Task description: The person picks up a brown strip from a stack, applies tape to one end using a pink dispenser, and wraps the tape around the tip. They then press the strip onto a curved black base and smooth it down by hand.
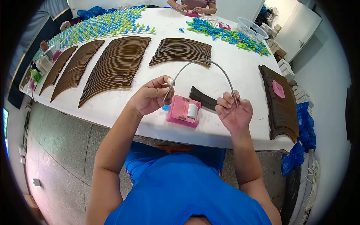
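Note:
Both my hands hold up a thin grey curved strip (202, 60), arched above the table with its ends pointing down. My left hand (153, 95) pinches one end between thumb and fingers, with something white around the thumb tip. At the other end, my right hand (235, 111) has its fingers curled around the strip, palm turned up. Below and between them sits a pink tape dispenser (173, 114) with a white roll (192, 111). A dark brown curved piece (202, 98) lies just behind it, its right end partly hidden by my right hand.
Rows of brown curved strips (118, 63) fan across the left, with another row (182, 50) at centre. A brown stack (279, 108) bearing a pink object (278, 89) lies right. Blue and green clips (225, 33) spread behind, near a plastic basket (252, 30). Another person's hands (191, 9) work opposite.

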Tool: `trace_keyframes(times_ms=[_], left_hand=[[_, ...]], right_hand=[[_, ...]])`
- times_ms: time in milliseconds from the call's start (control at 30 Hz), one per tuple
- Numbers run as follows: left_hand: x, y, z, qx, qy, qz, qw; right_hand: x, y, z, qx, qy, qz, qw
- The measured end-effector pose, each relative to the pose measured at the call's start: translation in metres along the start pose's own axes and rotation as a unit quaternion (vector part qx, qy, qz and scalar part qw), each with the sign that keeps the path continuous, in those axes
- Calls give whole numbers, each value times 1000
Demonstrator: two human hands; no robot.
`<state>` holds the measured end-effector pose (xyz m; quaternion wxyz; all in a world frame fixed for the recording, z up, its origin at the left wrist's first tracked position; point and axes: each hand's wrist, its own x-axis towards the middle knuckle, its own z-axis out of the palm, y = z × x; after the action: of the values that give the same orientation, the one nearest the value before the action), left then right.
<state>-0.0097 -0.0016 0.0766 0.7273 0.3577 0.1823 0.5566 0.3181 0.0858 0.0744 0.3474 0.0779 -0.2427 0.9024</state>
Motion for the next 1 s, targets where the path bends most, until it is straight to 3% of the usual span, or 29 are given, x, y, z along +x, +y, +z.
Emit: trace_keyframes(times_ms=[167, 467, 1000], left_hand=[[-6, 7, -11, 7, -17, 34, 999], [-10, 10, -17, -30, -52, 50, 997], [-16, -6, 2, -43, -49, 34, 997]], right_hand=[[6, -16, -2, 7, -65, -37, 997], [5, -30, 3, -108, -74, -124, 984], [15, -17, 24, -179, 7, -241, 954]])
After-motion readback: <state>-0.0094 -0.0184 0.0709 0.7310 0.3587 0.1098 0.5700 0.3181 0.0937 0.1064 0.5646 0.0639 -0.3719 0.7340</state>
